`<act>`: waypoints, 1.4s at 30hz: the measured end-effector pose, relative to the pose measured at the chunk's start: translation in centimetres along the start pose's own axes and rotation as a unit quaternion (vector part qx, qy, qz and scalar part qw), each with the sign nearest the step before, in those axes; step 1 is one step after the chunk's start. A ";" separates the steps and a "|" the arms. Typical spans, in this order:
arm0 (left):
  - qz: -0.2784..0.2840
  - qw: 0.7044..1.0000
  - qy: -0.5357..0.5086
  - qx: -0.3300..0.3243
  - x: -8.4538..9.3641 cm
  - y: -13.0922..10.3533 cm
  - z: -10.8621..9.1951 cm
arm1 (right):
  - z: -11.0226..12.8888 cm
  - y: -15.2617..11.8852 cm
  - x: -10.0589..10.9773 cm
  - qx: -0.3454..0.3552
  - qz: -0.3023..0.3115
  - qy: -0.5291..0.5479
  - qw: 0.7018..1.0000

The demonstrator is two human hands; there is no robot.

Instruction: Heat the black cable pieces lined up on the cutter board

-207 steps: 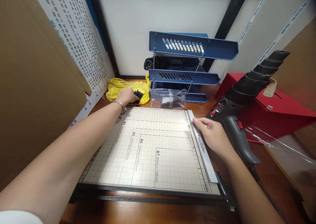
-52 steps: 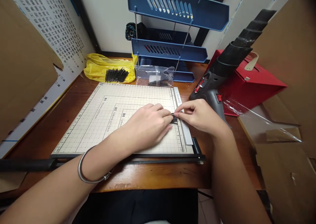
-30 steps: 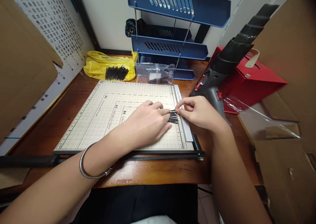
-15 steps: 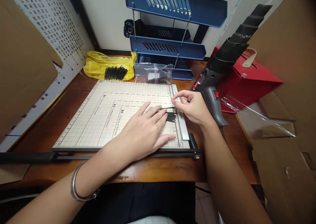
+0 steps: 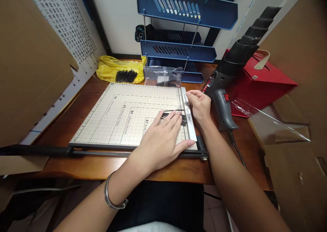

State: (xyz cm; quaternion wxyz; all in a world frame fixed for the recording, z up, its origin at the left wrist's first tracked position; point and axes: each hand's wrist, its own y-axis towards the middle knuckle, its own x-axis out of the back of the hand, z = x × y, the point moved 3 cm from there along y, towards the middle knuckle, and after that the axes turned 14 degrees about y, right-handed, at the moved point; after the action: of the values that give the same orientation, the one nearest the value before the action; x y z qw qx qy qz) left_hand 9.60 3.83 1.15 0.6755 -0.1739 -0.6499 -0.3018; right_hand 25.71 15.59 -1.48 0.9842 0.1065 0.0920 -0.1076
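Note:
My left hand [image 5: 163,136] lies flat with its fingers stretched out over a small bundle of thin black strips [image 5: 184,120] on a gridded paper cutter [image 5: 102,119]. Part of the bundle is hidden under those fingers. A single black strip [image 5: 175,110] lies just beyond the fingertips, its right end near the cutter's silver edge rail [image 5: 189,116]. Curled up beside the rail, my right hand [image 5: 200,106] has its thumb and index finger together; whether anything is between them is hidden.
The cutter's long black-handled arm [image 5: 51,151] runs along the front. Behind lie a pile of black strips [image 5: 126,76] on a yellow bag [image 5: 106,68] and a clear bag [image 5: 163,76]. A heat gun [image 5: 222,99], red box [image 5: 270,78] and blue rack [image 5: 178,49] stand around.
My right hand has drawn away from the strips to the outer side of the rail, its fingers curled tighter. My left hand stays flat on the bundle. The view has shifted slightly.

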 end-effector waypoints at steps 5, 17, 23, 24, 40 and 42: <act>-0.007 1.000 -0.002 0.004 -0.1 -0.4 -0.5 | -0.4 0.1 -0.3 0.009 -0.013 -0.003 1.000; 0.048 0.999 0.007 -0.011 0.7 1.1 1.1 | -0.9 0.0 -0.4 0.044 -0.029 0.017 0.998; 0.039 0.999 0.007 0.030 0.0 0.8 0.0 | -0.9 0.2 -0.7 0.044 -0.043 0.026 0.998; 0.034 0.999 0.008 0.035 0.0 0.8 -0.1 | -0.9 0.2 -0.8 0.041 -0.046 0.023 0.998; -0.038 0.999 -0.020 0.028 0.9 0.3 -0.6 | -0.5 0.2 -0.6 -0.036 -0.030 -0.014 0.999; -0.042 0.999 -0.010 0.026 1.2 -0.4 -0.2 | -0.8 0.3 -0.4 -0.046 -0.017 -0.016 0.999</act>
State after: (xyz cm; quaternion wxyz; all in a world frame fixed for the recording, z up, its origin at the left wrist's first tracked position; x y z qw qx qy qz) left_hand 9.45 3.17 2.28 0.6599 -0.1317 -0.6710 -0.3113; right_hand 25.28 16.16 -2.06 0.9874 0.0575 0.0834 -0.1217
